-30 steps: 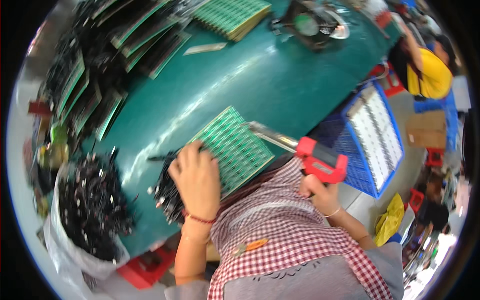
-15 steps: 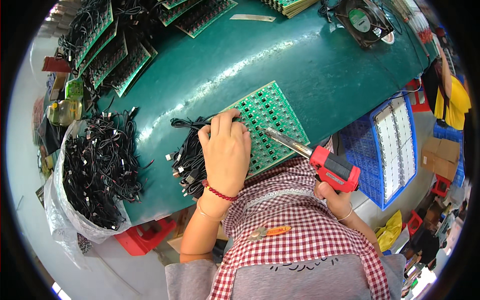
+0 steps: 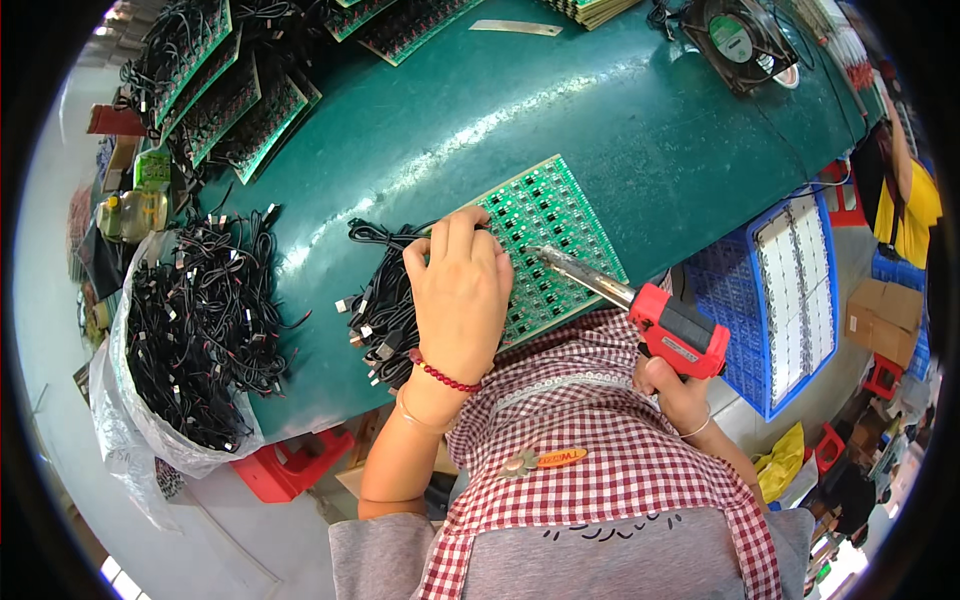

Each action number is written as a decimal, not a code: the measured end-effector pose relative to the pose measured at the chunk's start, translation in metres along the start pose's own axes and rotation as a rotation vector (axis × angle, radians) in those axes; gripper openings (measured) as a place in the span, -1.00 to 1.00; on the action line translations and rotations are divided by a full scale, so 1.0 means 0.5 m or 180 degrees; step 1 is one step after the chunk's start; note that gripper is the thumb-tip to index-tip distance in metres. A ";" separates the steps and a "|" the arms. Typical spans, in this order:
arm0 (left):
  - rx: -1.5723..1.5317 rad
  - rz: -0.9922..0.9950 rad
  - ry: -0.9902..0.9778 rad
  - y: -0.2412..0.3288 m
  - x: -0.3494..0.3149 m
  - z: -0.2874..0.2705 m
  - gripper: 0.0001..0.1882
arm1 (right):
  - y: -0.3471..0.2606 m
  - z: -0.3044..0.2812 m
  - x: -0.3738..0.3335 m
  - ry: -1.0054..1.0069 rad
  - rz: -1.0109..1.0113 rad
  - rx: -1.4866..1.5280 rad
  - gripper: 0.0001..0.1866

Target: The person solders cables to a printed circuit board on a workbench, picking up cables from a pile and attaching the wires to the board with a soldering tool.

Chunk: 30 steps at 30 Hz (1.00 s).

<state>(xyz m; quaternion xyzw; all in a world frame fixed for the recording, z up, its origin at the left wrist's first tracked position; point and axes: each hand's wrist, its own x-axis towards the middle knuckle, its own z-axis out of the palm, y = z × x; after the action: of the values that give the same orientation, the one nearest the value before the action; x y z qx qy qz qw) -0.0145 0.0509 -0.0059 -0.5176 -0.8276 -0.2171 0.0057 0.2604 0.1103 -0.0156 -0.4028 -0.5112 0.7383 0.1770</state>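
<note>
A green circuit board (image 3: 562, 205) with rows of small black parts lies tilted on the bench, close to my apron. My left hand (image 3: 461, 290) rests across the board's left side, its fingers bent and drawn together; what the fingertips pinch is hidden beneath them. Black cables (image 3: 385, 320) with USB plugs are bunched left of that hand, some passing under it. A red and black soldering gun (image 3: 678, 330) is gripped by its handle in my right hand (image 3: 672, 390). Its metal tip reaches over the middle of the board, near my left fingertips; contact is unclear.
A plastic bag (image 3: 140, 395) full of black cables lies at the left edge. Boards with cables (image 3: 225, 120) are stacked at the far left. A fan (image 3: 735, 40) and a metal strip (image 3: 515, 27) lie far back. A blue crate (image 3: 770, 400) stands at the right.
The whole view has shifted slightly, with bench items sitting a little differently in the picture. Both hands keep nearly the same places at the board, and the gun's tip stays over it.
</note>
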 end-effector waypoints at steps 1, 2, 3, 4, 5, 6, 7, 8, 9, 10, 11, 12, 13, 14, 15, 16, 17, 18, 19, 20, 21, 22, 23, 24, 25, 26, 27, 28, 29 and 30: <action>0.0004 -0.0005 -0.0012 0.000 0.000 -0.001 -0.87 | -0.006 0.006 0.003 -0.0002 0.0012 0.0006 -0.73; 0.0098 0.0085 -0.0122 -0.001 0.000 -0.004 -0.88 | -0.012 0.012 0.006 0.0181 -0.0047 -0.0003 -0.75; 0.0190 0.0181 -0.0217 -0.001 -0.001 -0.009 -0.88 | -0.015 0.015 0.007 0.0366 -0.0124 -0.0017 -0.78; 0.0194 0.0183 -0.0213 -0.001 0.000 -0.013 -0.88 | -0.017 0.014 0.009 0.0363 -0.0128 -0.0015 -0.78; 0.0223 0.0336 -0.0298 -0.002 0.004 -0.018 -0.88 | -0.018 0.012 0.011 0.0307 -0.0175 -0.0154 -0.72; 0.0254 0.0485 -0.0384 -0.002 0.009 -0.023 -0.89 | -0.020 0.010 0.013 0.0247 -0.0220 -0.0294 -0.65; 0.0261 0.0483 -0.0384 -0.003 0.015 -0.027 -0.89 | -0.022 0.010 0.014 0.0241 -0.0221 -0.0290 -0.65; 0.0339 0.0688 -0.0485 -0.004 0.022 -0.031 -0.90 | -0.023 0.010 0.015 0.0252 -0.0247 -0.0214 -0.65; 0.0421 0.0892 -0.0582 -0.006 0.029 -0.033 -0.91 | -0.024 0.011 0.016 0.0258 -0.0277 -0.0138 -0.64; 0.0430 0.0890 -0.0582 -0.011 0.033 -0.028 -0.91 | -0.025 0.010 0.017 0.0251 -0.0279 -0.0132 -0.64; 0.0482 0.1028 -0.0611 -0.018 0.035 -0.018 -0.92 | -0.025 0.010 0.017 0.0259 -0.0307 -0.0079 -0.64; 0.0534 0.1174 -0.0642 -0.022 0.036 -0.011 -0.92 | -0.024 0.010 0.017 0.0276 -0.0336 -0.0022 -0.65; 0.0540 0.1179 -0.0647 -0.022 0.036 -0.009 -0.92 | -0.023 0.010 0.017 0.0278 -0.0336 -0.0013 -0.65; 0.0536 0.1085 -0.0482 -0.021 0.036 -0.007 -0.92 | -0.022 0.008 0.017 0.0271 -0.0373 -0.0001 -0.65; 0.0529 0.0998 -0.0318 -0.019 0.037 -0.004 -0.91 | -0.021 0.007 0.017 0.0270 -0.0411 0.0012 -0.65; 0.0530 0.1006 -0.0325 -0.015 0.038 -0.005 -0.91 | -0.020 0.007 0.017 0.0277 -0.0409 0.0020 -0.65; 0.0463 0.0864 -0.0242 -0.011 0.038 -0.006 -0.91 | -0.020 0.007 0.018 0.0276 -0.0417 0.0037 -0.65; 0.0398 0.0713 -0.0157 -0.007 0.037 -0.007 -0.91 | -0.020 0.007 0.018 0.0264 -0.0424 0.0049 -0.65; 0.0401 0.0707 -0.0159 -0.003 0.036 -0.005 -0.91 | -0.020 0.007 0.018 0.0259 -0.0421 0.0049 -0.65; 0.0378 0.0689 -0.0148 0.001 0.036 -0.001 -0.92 | -0.020 0.007 0.018 0.0238 -0.0430 0.0082 -0.66; 0.0360 0.0672 -0.0136 0.004 0.036 0.001 -0.93 | -0.019 0.007 0.019 0.0216 -0.0441 0.0118 -0.66; 0.0367 0.0666 -0.0136 0.007 0.036 0.000 -0.93 | -0.020 0.007 0.021 0.0207 -0.0440 0.0121 -0.66; 0.0267 0.0607 -0.0108 0.011 0.038 -0.004 -0.93 | -0.021 0.007 0.021 0.0221 -0.0479 0.0103 -0.66; 0.0168 0.0550 -0.0082 0.014 0.038 -0.006 -0.93 | -0.022 0.008 0.022 0.0238 -0.0516 0.0086 -0.66; 0.0175 0.0545 -0.0082 0.014 0.037 -0.003 -0.93 | -0.023 0.010 0.022 0.0230 -0.0515 0.0090 -0.66; 0.0152 0.0528 -0.0095 0.013 0.034 0.004 -0.94 | -0.025 0.011 0.022 0.0290 -0.0523 0.0172 -0.66; 0.0123 0.0515 -0.0109 0.013 0.033 0.009 -0.95 | -0.027 0.011 0.022 0.0356 -0.0530 0.0253 -0.66; 0.0126 0.0514 -0.0112 0.011 0.032 0.008 -0.95 | -0.032 0.013 0.022 0.0355 -0.0528 0.0256 -0.66; 0.0123 0.0492 -0.0167 0.007 0.030 0.005 -0.94 | -0.039 0.016 0.023 0.0389 -0.0480 0.0377 -0.69; 0.0115 0.0475 -0.0227 0.004 0.029 0.003 -0.91 | -0.042 0.016 0.024 0.0430 -0.0429 0.0498 -0.72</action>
<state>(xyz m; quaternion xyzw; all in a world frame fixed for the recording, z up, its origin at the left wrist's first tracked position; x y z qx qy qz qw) -0.0192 0.0649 -0.0032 -0.5850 -0.7902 -0.1825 0.0018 0.2437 0.1220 -0.0004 -0.4012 -0.4649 0.7335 0.2912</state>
